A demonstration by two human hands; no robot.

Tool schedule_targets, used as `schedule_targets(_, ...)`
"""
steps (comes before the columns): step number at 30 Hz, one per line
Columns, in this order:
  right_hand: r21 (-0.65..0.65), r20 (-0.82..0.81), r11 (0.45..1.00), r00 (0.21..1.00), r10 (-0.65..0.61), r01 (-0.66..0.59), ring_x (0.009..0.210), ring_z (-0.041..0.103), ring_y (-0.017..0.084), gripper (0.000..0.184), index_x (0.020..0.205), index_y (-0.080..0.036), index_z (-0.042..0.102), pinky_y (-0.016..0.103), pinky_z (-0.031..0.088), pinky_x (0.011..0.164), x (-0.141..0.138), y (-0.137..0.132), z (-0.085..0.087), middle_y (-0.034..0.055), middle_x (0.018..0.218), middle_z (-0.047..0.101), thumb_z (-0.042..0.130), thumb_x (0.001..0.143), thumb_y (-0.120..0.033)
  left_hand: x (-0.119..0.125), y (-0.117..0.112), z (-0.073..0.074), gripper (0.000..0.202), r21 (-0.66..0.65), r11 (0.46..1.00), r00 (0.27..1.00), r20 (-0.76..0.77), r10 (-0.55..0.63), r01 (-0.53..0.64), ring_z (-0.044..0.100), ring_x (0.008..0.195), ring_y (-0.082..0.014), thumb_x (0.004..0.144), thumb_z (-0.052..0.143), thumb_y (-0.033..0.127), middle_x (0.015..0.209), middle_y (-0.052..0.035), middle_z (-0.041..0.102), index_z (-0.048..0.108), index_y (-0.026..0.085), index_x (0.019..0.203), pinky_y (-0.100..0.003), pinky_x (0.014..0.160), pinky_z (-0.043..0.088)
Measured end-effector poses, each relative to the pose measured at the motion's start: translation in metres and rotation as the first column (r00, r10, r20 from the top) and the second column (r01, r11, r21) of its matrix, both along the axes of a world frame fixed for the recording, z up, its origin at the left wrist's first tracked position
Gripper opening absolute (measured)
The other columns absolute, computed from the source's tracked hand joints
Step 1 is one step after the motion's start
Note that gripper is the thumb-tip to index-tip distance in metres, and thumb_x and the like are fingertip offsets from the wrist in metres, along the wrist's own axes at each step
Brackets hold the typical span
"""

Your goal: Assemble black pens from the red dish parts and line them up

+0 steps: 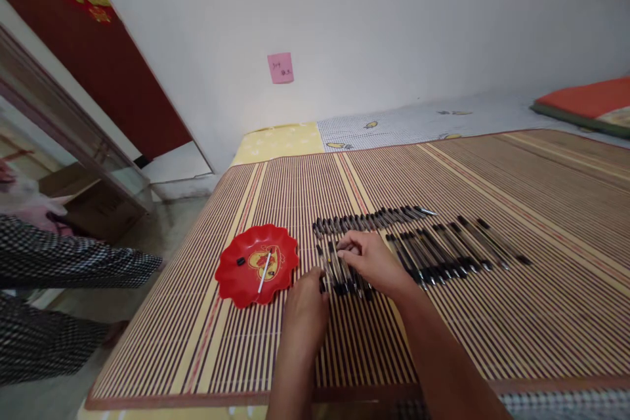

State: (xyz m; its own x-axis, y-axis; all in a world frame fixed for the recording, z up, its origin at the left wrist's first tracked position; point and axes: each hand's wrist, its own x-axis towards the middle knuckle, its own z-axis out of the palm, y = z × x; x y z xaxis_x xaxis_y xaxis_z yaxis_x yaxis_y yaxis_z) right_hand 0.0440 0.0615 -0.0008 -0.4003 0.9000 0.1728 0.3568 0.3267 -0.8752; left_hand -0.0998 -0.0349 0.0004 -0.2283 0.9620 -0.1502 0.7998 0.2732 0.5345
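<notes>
My left hand [306, 308] is closed at the left end of a group of black pens [339, 279], its fingertips around the lower end of a pen [321, 259]. Bent over the same group, my right hand [371, 259] has its thumb and fingers pinched together at the upper end of a pen; its palm hides several others. Behind the hands lies a row of short dark pen caps or parts [364, 220]. More slim black pens [438, 252] lie slanted side by side to the right.
A red scalloped plate [229, 285] on the left holds a black cap [241, 262] and a thin white stick [264, 272]. Everything lies on a striped mat [541, 210] on a bed. A person's checked trouser legs [63, 256] show at left. A pink note [280, 68] is on the wall.
</notes>
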Motion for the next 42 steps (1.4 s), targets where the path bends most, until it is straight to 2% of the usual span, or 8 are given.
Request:
schedule_targets(5,-0.054,-0.021,0.998,0.999,0.031,-0.032,0.062,0.056,0.014,0.009,0.076,-0.018,0.065,0.023,0.040,0.059,-0.002,0.000,-0.007,-0.0012,0.065,0.062,0.062,0.075,-0.010,-0.004,-0.001,0.001,0.056,0.020,1.000,1.000,0.003,-0.020,0.020,0.063,0.112,-0.0250,0.079,0.054,0.001,0.121,-0.0086,0.069,0.061,0.023,0.130,-0.032,0.093,0.042)
schedule_targets(9,-0.044,0.064,0.998,0.997,0.053,-0.050,0.061,0.056,0.013,0.014,0.072,-0.018,0.064,0.023,0.040,0.058,-0.005,-0.001,-0.010,-0.0014,0.065,0.062,0.061,0.073,-0.004,0.002,0.001,-0.001,0.053,0.048,0.999,1.000,-0.021,0.000,0.001,0.060,0.114,-0.0293,0.082,0.064,0.012,0.125,-0.0122,0.059,0.060,0.023,0.134,-0.037,0.096,0.043)
schedule_targets(13,-0.021,0.100,0.999,0.994,0.041,-0.039,0.064,0.058,0.014,0.012,0.074,-0.018,0.064,0.023,0.040,0.060,-0.001,0.000,-0.009,-0.0010,0.067,0.064,0.063,0.074,-0.006,0.008,0.005,-0.006,0.044,0.123,0.992,1.000,-0.001,-0.015,0.015,0.058,0.113,-0.0268,0.082,0.069,0.020,0.121,-0.0112,0.052,0.066,0.023,0.126,-0.035,0.099,0.043)
schedule_targets(18,-0.017,0.047,1.000,0.999,0.027,-0.026,0.060,0.054,0.013,0.011,0.075,-0.018,0.064,0.022,0.039,0.057,0.011,-0.005,0.001,-0.0025,0.064,0.061,0.061,0.075,-0.007,0.007,0.007,-0.007,0.033,0.103,0.995,1.000,-0.016,0.003,-0.001,0.059,0.109,-0.0251,0.082,0.065,0.016,0.118,-0.0110,0.049,0.070,0.020,0.114,-0.035,0.098,0.043)
schedule_targets(23,-0.027,0.026,0.999,0.999,-0.041,0.041,0.057,0.052,0.014,0.007,0.076,-0.019,0.063,0.024,0.038,0.055,0.020,-0.034,-0.001,-0.0039,0.061,0.057,0.062,0.077,-0.012,0.010,0.009,-0.006,0.026,0.104,0.995,0.999,-0.040,0.005,-0.001,0.059,0.106,-0.0240,0.085,0.064,0.021,0.114,-0.0102,0.048,0.068,0.020,0.111,-0.033,0.095,0.044)
schedule_targets(30,0.133,0.146,0.987,0.984,-0.105,0.085,0.076,0.061,0.018,0.017,0.080,-0.021,0.056,0.028,0.042,0.069,0.020,-0.093,-0.032,0.0013,0.081,0.063,0.053,0.082,-0.004,0.015,0.014,-0.006,0.019,0.109,0.992,0.994,-0.083,0.069,-0.060,0.060,0.104,-0.0239,0.084,0.069,0.025,0.112,-0.0090,0.048,0.065,0.019,0.101,-0.033,0.093,0.043)
schedule_targets(35,0.244,0.256,0.968,0.959,-0.126,0.062,0.077,0.059,0.020,0.019,0.081,-0.021,0.051,0.029,0.038,0.067,0.012,-0.102,-0.038,0.0021,0.084,0.060,0.049,0.086,-0.003,0.013,0.013,-0.008,0.014,0.133,0.990,0.994,-0.094,0.064,-0.051,0.059,0.105,-0.0236,0.086,0.065,0.022,0.111,-0.0088,0.047,0.065,0.019,0.100,-0.033,0.095,0.042)
schedule_targets(42,0.287,0.339,0.956,0.927,-0.163,0.063,0.077,0.060,0.020,0.019,0.083,-0.021,0.053,0.030,0.035,0.066,0.006,-0.102,-0.042,0.0029,0.087,0.062,0.049,0.087,-0.003,0.009,0.013,-0.011,0.015,0.124,0.992,0.994,-0.099,0.046,-0.034,0.059,0.104,-0.0219,0.085,0.066,0.020,0.110,-0.0074,0.047,0.064,0.020,0.100,-0.031,0.093,0.043)
